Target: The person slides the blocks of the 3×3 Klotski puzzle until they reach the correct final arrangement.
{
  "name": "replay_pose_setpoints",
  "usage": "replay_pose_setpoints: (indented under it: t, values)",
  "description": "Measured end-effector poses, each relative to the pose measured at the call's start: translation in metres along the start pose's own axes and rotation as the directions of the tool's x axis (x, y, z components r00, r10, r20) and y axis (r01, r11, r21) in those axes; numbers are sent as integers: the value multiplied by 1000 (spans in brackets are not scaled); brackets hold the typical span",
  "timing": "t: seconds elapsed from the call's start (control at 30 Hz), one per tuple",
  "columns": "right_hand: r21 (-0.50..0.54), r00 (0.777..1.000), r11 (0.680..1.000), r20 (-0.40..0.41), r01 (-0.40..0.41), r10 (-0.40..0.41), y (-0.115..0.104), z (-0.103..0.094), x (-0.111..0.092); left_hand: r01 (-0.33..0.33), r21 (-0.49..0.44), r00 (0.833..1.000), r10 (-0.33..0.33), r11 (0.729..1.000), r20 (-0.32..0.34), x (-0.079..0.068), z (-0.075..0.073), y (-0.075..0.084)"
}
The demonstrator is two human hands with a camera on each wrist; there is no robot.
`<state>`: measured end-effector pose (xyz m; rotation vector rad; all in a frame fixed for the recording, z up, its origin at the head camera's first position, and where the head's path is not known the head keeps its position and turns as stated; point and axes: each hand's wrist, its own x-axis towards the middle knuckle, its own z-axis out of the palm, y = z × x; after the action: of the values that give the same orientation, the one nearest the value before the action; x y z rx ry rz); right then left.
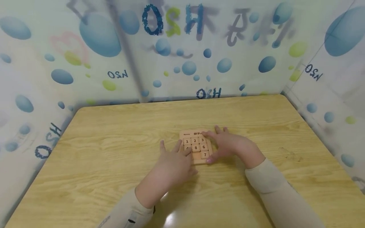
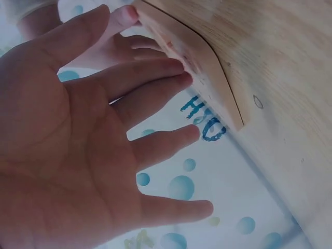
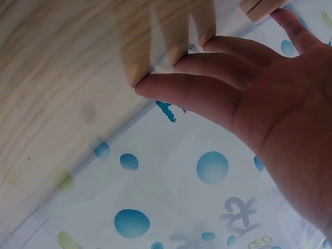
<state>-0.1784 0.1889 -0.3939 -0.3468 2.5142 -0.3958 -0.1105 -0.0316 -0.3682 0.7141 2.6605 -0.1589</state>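
A wooden number slide puzzle (image 1: 195, 134) lies on the table. Its top row reads 1, 2, 3; an 8 and a 6 show below, with a 7 in the bottom right corner. Left of the 7 is a gap in the tiles. My left hand (image 1: 174, 166) spreads straight fingers over the puzzle's left side, hiding the lower left tiles; in the left wrist view two fingertips (image 2: 181, 75) meet the puzzle's face. With thumb and index finger my right hand (image 1: 226, 144) holds the puzzle's right side, while its other fingertips (image 3: 148, 85) rest on the table.
The wood-grain table (image 1: 119, 133) has rounded far corners. Behind it and along both sides stands a pale wall covering (image 1: 182, 82) printed with blue and green bubbles and lettering.
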Motion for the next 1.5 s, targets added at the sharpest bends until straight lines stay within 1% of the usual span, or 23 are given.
replay_pose_setpoints:
  t: [0.1,0.17,0.23,0.4,0.53,0.6,0.67,0.73,0.87,1.0,1.2,1.27,1.33,1.43,1.5]
  values:
    - [-4,1000,1000,4,1,-1,-2,0,0,5,-5,1000,-5,1000,3,-11,1,-2]
    - [-6,1000,1000,6,-3,3,-2,0,1,-3,-11,1000,3,1000,-8,-15,2,-4]
    - [-8,1000,1000,7,-5,6,-2,0,1,-12,1,1000,12,1000,-19,-15,2,-4]
    - [0,1000,1000,5,0,0,-1,0,0,-36,26,998,37,999,-40,-10,6,1]
    - [5,1000,1000,1,3,-3,-1,0,-1,-75,11,996,75,997,-43,-4,9,6]
    - [4,1000,1000,-2,4,-4,-1,0,-1,-83,7,996,83,997,-35,0,9,7]
    - [3,1000,1000,-4,5,-5,-1,0,-2,-73,3,997,73,997,-27,2,8,6]
    - [1,1000,1000,-6,7,-7,-1,0,-2,-46,7,999,46,999,-27,2,7,4]
    - [1,1000,1000,-3,2,-2,-1,0,-1,-3,5,999,3,1000,-32,-2,8,-2]
    - [5,1000,1000,1,-4,4,-1,0,-1,-6,-18,1000,6,1000,-20,-10,8,-1]
    - [1,1000,1000,1,-2,2,0,0,0,-11,-5,1000,11,1000,5,-20,3,8]
    - [1,1000,1000,3,0,0,0,0,0,-22,11,1000,23,1000,-5,-18,1,10]
    - [-1,1000,1000,4,0,0,0,0,0,-39,11,999,39,999,-26,-13,-1,11]
    - [-3,1000,1000,6,1,-1,-1,0,0,-60,-8,997,59,998,-43,-1,-2,10]
    - [-4,1000,1000,8,3,-3,-2,1,0,-52,-28,998,51,998,-29,6,-1,9]
